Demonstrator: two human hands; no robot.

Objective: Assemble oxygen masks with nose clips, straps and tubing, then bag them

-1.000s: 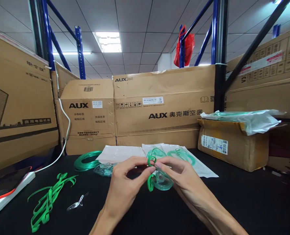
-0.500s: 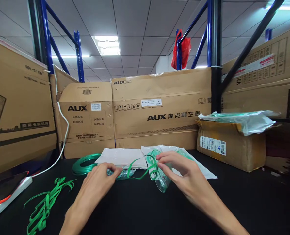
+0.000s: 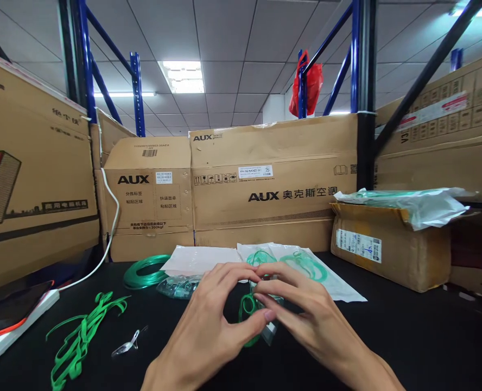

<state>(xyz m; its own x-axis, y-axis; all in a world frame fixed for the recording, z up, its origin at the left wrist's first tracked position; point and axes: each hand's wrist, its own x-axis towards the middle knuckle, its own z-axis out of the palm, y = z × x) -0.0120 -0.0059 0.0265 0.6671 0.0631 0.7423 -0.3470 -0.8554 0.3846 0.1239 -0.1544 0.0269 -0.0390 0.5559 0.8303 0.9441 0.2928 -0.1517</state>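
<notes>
My left hand (image 3: 216,320) and my right hand (image 3: 306,301) meet at the fingertips over a clear plastic mask (image 3: 270,332) with a green elastic strap (image 3: 248,305). The right fingers are closed at the strap. My left fingers curve in against the right ones, and the left thumb reaches across in front of the mask. What the left fingertips grip is hidden. Much of the mask is covered by my hands. Beyond the left hand lies a clear plastic packet (image 3: 178,286). A small clear-and-white plastic piece (image 3: 127,345) lies to the left.
Green straps (image 3: 78,336) lie at left, near a power strip (image 3: 25,326) and phone (image 3: 13,312). Behind sit coiled green tubing (image 3: 145,273), a white packet (image 3: 200,259) and a bag with tubing (image 3: 338,285). Cartons (image 3: 265,217) stand at the back; an opened box (image 3: 391,260) is right.
My left hand has moved right to meet my right hand at the strap. The small plastic piece at left is now in sight. The whole view has shifted slightly.
</notes>
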